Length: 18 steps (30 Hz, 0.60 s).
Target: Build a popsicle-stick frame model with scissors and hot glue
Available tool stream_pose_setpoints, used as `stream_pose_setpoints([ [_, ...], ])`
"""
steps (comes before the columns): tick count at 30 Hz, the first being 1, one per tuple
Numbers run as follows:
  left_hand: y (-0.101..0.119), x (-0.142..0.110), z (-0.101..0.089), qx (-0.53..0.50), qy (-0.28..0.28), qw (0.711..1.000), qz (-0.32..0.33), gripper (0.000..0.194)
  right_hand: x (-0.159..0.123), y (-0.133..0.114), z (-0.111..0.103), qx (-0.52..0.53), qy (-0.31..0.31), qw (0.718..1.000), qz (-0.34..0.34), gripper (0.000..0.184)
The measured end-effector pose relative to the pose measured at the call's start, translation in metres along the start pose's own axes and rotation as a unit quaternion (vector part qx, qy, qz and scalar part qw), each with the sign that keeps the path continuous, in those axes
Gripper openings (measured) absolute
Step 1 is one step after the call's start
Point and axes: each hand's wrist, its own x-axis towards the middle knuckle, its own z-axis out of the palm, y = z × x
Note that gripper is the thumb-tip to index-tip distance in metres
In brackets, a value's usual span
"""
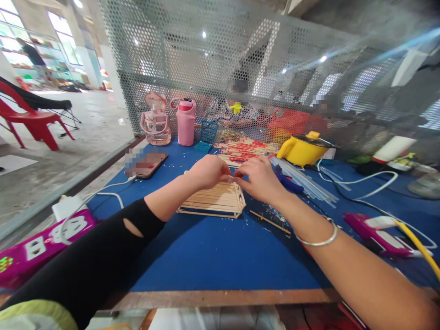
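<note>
A small raft-like frame of pale wooden sticks (209, 201) lies on the blue tabletop, partly hidden by my hands. My left hand (210, 172) reaches over its far side, with thumb and fingers pinched near the far right corner. My right hand (259, 179) meets it there from the right, also pinched. The fingertips almost touch, and whatever is between them is too small to make out. A loose thin stick (270, 223) rests on the table below my right hand. Beyond both hands lies a pile of red-marked wooden sticks (245, 149).
Right of the hands are a blue glue gun (290, 182), clear glue sticks (307, 181) and a yellow pot (305, 149). A phone (151, 165), a pink bottle (186, 123) and a clear bottle (156, 123) stand left. Purple power strips (44, 243) and cables flank the table; perforated metal panel behind.
</note>
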Motion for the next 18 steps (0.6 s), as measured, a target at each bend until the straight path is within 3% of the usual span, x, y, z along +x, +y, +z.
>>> stream_pose_setpoints([
  [4,-0.009,0.002,0.002,0.039,-0.025,0.999,-0.011,0.072,0.004,-0.003,0.003,-0.062,-0.049,0.997,-0.001,0.018],
  [6,-0.01,0.004,0.004,0.039,-0.049,0.998,-0.011,0.079,0.008,-0.004,0.002,-0.09,-0.074,0.993,-0.002,0.018],
  [12,0.001,0.009,0.011,0.033,-0.064,0.997,0.015,0.074,0.023,-0.012,-0.004,-0.153,-0.135,0.979,-0.007,0.016],
  [18,0.006,0.014,0.011,0.04,-0.063,0.996,0.039,0.054,0.026,-0.019,-0.006,-0.166,-0.145,0.975,0.014,0.018],
])
